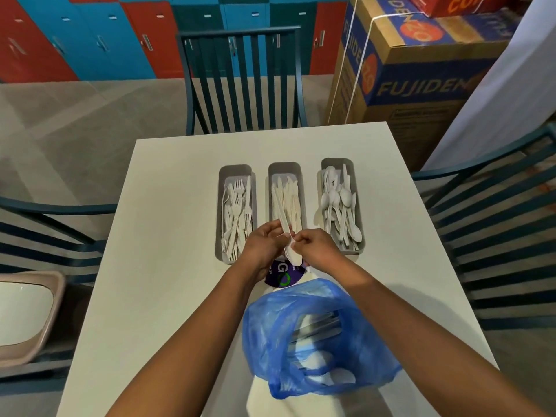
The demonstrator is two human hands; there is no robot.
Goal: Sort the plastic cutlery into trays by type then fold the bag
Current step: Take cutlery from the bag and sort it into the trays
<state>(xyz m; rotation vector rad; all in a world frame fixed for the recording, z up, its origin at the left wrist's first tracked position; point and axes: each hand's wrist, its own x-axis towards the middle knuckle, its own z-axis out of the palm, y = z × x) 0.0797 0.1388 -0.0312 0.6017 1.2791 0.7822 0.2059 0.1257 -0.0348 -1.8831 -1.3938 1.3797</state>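
The blue plastic bag (316, 338) sits closest, slumped open on the near part of the white table (168, 236), and through its thin film a few white pieces still show, a spoon bowl among them, so the sorting isn't finished. Beyond it, both hands meet just in front of the trays. The left hand (264, 245) is curled round a small bunch of white knives (284, 224) whose blades lie out over the near end of the middle tray (285, 170). The right hand (313, 246) pinches a white spoon (294, 256), bowl pointing back toward the bag, right where it touches the bunch. It looks to me like the spoon is being teased out of the knives.

The fork tray (236, 171) is on the left, the spoon tray (337, 162) on the right, both well filled.

What could go wrong: the pieces are slick and all one colour, so a loose pull could drop the bunch across the fork tray, or let the spoon ride along into the knives. The spoon tray already holds what looks like a knife or two standing along its far side, though I can't be sure. And the bag is light; a brushing forearm could tip its leftovers onto the table.
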